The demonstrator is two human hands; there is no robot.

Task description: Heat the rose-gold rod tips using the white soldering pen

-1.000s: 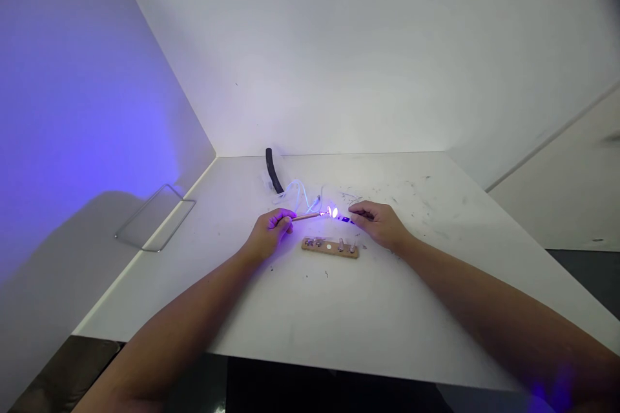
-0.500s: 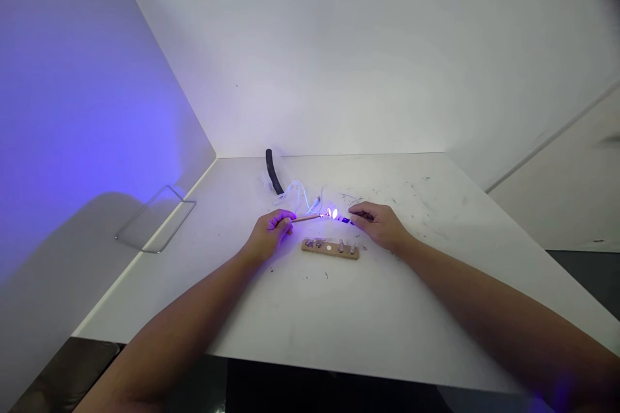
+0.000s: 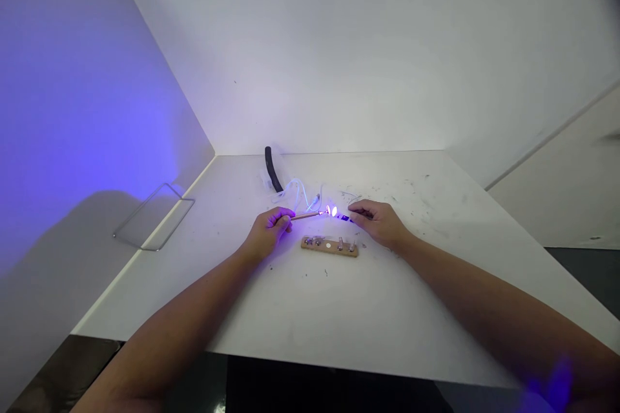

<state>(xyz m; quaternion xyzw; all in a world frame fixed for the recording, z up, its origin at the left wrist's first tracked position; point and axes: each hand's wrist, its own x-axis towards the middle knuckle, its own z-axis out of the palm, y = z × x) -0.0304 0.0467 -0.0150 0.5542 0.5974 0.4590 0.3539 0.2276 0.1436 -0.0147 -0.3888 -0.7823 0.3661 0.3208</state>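
Observation:
Pinched in my left hand (image 3: 272,230) is a thin copper-brown stick (image 3: 306,216), its far tip pointing right into a violet glow. My right hand (image 3: 378,222) is closed around the end of a small dark lamp (image 3: 344,218), whose bright violet light (image 3: 334,211) faces the stick's tip. Glare hides what sits at that tip. Just nearer to me lies a narrow wooden strip (image 3: 329,246) with small clear pieces standing on it and a white dot in the middle. Neither hand touches the strip.
A thin white cable (image 3: 303,188) curls behind my hands. Beside it a curved black tube (image 3: 272,169) stands near the back wall. A wire frame (image 3: 159,249) leans at the left wall. Dark specks mark the white table (image 3: 368,322).
Both hands keep the stick and the lamp in nearly the same position. The whole view shifts up very slightly.

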